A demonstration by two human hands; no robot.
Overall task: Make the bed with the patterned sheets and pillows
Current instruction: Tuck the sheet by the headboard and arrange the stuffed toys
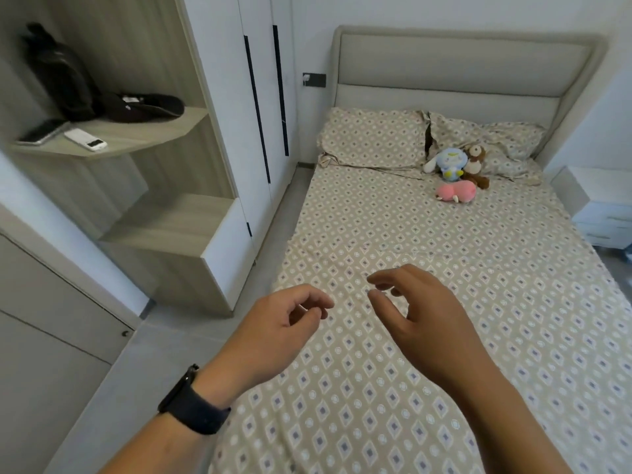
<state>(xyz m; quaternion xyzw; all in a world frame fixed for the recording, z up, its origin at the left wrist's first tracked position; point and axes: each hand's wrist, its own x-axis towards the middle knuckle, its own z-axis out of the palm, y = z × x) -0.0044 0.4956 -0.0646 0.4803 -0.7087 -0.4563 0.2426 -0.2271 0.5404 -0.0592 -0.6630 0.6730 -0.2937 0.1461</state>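
A beige patterned sheet (478,268) lies spread flat over the bed. Two pillows in the same pattern, the left pillow (372,138) and the right pillow (506,145), lean against the padded headboard (461,63). Three plush toys sit by the right pillow: a blue-and-white one (448,162), a brown one (476,164) and a pink one (456,194). My left hand (273,333), with a dark watch on the wrist, hovers over the sheet's left edge, fingers loosely curled and holding nothing. My right hand (420,313) hovers beside it above the sheet, fingers relaxed and empty.
A white wardrobe (263,97) with dark handles stands left of the bed across a narrow floor strip. Wooden shelves (113,135) at the left hold a black bag, a cap, a phone and a remote. A white nightstand (602,206) is at the bed's right.
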